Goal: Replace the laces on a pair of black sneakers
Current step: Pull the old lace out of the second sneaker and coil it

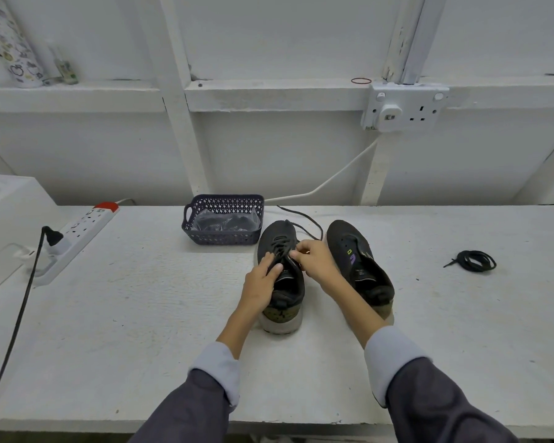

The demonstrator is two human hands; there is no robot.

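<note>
Two black sneakers stood side by side mid-counter, toes toward the back edge. The left sneaker (280, 273) was laced; the right sneaker (360, 266) was bare. Wide open counter (141, 330) lay toward the near edge. The left hand (261, 282) lay loosely spread on the sneaker's tongue. The right hand (314, 260) pinched the lace (304, 223). A coiled lace (475, 260) rested toward the right edge, a basket (223, 220) near the back edge.

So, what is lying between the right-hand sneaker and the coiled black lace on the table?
Nothing: in the head view, only bare white table lies between the right-hand sneaker and the coiled black lace.
</note>
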